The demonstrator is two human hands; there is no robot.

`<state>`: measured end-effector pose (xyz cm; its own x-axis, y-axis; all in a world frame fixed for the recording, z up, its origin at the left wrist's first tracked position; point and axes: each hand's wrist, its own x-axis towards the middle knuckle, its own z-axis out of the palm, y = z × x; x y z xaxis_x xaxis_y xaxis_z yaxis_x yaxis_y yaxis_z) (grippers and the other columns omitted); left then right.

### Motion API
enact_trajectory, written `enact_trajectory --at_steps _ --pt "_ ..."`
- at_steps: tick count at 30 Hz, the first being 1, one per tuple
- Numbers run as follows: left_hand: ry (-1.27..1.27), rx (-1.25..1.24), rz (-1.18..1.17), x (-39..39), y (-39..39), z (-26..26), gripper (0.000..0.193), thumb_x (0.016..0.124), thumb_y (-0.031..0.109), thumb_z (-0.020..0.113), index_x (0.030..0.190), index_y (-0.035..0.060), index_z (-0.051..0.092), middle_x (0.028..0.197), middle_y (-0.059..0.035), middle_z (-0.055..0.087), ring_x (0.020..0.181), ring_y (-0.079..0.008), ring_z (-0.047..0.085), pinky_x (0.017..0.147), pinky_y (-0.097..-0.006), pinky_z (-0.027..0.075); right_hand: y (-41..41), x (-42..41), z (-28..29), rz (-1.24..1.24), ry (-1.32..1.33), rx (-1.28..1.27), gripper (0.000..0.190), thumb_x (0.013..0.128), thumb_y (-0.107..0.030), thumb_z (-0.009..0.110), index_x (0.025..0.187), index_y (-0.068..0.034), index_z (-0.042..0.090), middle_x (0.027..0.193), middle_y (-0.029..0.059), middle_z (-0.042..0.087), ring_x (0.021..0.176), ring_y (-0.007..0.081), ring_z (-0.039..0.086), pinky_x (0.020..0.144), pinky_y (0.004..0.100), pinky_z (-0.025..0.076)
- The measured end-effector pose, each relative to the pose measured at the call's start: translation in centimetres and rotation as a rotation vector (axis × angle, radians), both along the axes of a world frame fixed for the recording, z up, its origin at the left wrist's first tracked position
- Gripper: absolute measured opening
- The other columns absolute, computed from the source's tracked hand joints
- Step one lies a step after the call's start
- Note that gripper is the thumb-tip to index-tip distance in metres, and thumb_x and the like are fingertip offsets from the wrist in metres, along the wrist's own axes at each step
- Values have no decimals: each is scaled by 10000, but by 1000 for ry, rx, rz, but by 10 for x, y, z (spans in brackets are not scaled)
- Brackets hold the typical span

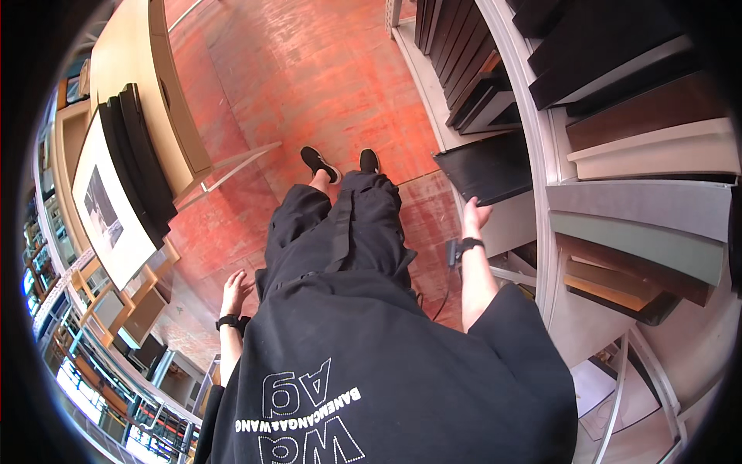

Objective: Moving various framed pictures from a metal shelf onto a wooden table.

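My right hand (476,216) is at the near lower corner of a flat black panel (484,165), probably a picture frame. The thumb lies along its edge, while the other fingers are mostly hidden. This panel juts out from the low shelf (417,75) on my right, beside several dark frames (464,52) standing on edge. On my other side, my left hand (235,290) hangs by my thigh with nothing in it, its fingers loosely apart. Both wrists wear black straps.
To the right, a metal rack (545,156) holds several frames and boards on edge. On the left stand a pale wooden cabinet (133,75), a white-matted picture (107,203) leaning with black frames (136,168), and small wooden frames (130,298). Red worn floor (301,87) runs between them.
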<state>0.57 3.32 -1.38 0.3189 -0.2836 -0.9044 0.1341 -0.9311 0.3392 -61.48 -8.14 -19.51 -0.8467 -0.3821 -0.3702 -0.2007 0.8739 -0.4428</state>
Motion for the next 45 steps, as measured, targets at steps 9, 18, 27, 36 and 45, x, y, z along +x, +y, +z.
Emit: enact_trajectory --at_steps 9,18,27,36,45 --pt "75 43 -66 7 16 -14 441 849 293 552 1214 62 466 1139 -75 539 801 -167 540 724 -295 464 27 25 -6 -350 -144 -306 662 759 -298 656 1170 133 367 1152 285 491 1074 367 500 909 394 402" --pt "-5 -53 -71 -4 -11 -5 438 867 290 525 1232 61 445 1180 -102 530 874 -181 572 757 -289 459 -16 -14 -20 -500 -52 -158 367 763 -94 586 1051 119 502 1092 247 558 1004 312 566 863 360 454" --pt "33 -28 -17 9 26 -15 431 879 296 510 1223 47 441 1133 -128 560 898 -210 613 756 -301 477 -31 18 3 -254 53 98 298 738 -160 531 773 131 583 821 280 616 807 385 619 694 443 487" --pt "-5 -244 -12 -5 -31 -17 362 892 246 510 1173 19 475 1058 -113 591 895 -173 602 779 -299 494 77 -21 37 79 -69 -204 387 749 -42 601 1091 112 503 1100 207 567 955 279 571 850 376 452" --pt "71 -459 -44 -16 -124 -8 336 892 238 515 1147 19 499 1065 -109 580 916 -171 581 814 -300 476 90 -6 125 576 -238 31 274 701 7 620 947 113 564 907 213 626 823 271 608 764 371 467"
